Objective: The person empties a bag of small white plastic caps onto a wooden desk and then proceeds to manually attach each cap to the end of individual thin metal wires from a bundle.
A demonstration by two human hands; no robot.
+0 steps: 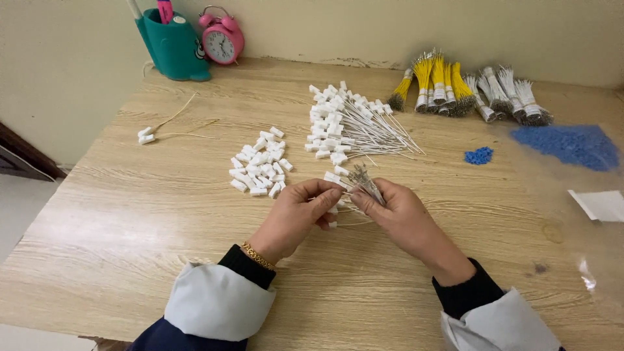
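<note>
Near the table's front edge, the left hand pinches one white connector while the right hand grips one small wire bundle; seven tied bundles line the back edge.

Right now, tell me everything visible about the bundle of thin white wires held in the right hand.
The bundle of thin white wires is a small sheaf with bare metallic tips fanned up and away from the person. The right hand pinches it at mid-length, above the wooden table. The left hand meets it from the side, fingertips on a strand.
</note>
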